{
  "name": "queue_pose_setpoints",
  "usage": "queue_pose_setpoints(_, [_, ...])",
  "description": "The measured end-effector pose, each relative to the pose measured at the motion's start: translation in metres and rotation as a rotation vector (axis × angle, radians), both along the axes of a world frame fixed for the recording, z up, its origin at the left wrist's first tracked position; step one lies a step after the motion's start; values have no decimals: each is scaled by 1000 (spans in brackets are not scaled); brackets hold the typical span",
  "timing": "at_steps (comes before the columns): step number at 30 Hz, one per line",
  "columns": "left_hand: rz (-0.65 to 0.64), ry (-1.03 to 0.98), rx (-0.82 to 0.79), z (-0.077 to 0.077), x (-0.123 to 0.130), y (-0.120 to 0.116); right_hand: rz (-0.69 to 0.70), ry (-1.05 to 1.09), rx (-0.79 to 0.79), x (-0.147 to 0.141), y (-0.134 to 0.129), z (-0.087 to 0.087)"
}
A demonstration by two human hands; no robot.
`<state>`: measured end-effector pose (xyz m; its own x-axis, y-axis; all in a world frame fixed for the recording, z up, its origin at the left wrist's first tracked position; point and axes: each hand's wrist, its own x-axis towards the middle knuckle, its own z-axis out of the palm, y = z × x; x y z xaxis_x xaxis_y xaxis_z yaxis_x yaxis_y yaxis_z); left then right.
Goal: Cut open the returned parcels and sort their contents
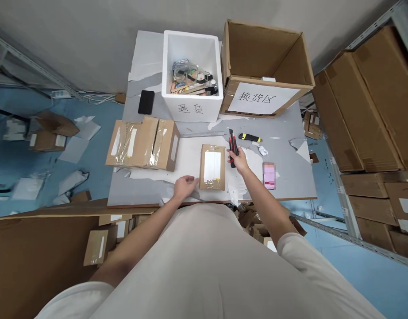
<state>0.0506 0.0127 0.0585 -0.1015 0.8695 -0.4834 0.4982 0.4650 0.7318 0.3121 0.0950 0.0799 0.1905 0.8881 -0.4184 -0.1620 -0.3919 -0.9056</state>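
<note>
Small taped carton (212, 167) sat near the front edge of the grey table (295, 166), white label up, between the 2 hands. Left hand (185, 187): fingers loosely curled, gripping nothing, just beside carton's near-left side; contact, can't tell. Right hand (239, 160): closed around red-black utility knife (233, 148), just right of carton. Pink-screened device (269, 176) lay right of that hand. Further back: taped cartons (142, 144) at left, crumpled paper (263, 150) and yellow-black cutter (250, 138) at right. Then black phone (146, 102). Farthest: white foam bin (190, 99) with goggles (187, 73) inside, big open carton (257, 53) beside it.
</note>
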Motion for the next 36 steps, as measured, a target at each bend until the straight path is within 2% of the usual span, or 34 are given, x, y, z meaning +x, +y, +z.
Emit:
queue_pose_setpoints(2, [-58, 69, 87, 2, -3, 34, -54, 28, -10, 3, -33, 5])
queue_pose_setpoints(5, [-165, -68, 249, -1, 1, 93, -111, 130, -134, -1, -98, 7])
queue_pose_setpoints(7, [-230, -144, 294, -7, 9, 126, -161, 237, -227, -10, -137, 3])
queue_pose_setpoints(9, [-286, -226, 274, -14, 18, 148, -201, 373, -271, -22, -165, -3])
queue_pose_setpoints(11, [-311, -311, 232, -21, 25, 157, -244, 475, -268, -34, -178, -9])
queue_pose_setpoints(15, [-185, -390, 228, -30, 24, 151, -347, 498, -213, -39, -170, -17])
queue_pose_setpoints(19, [-38, -260, 295, -23, 0, 115, -368, 400, -138, -14, -134, -18])
queue_pose_setpoints(22, [24, -96, 316, -14, -18, 66, -276, 290, -80, 9, -94, -13])
queue_pose_setpoints(25, [23, 15, 245, -6, -26, 20, -132, 219, -47, 16, -54, -9])
queue_pose_setpoints(28, [-5, 115, 225, 2, -25, 1, -27, 159, -28, 10, -30, -9])
queue_pose_setpoints(31, [-138, 218, 401, 9, -19, 12, 1, 122, -17, 8, -26, -14])
queue_pose_setpoints(33, [-331, 294, 511, 14, -14, 28, 6, 111, -12, 13, -34, -17])
queue_pose_setpoints(36, [-637, 388, 518, 19, -6, 50, 55, 31, -28, 30, -57, -19])
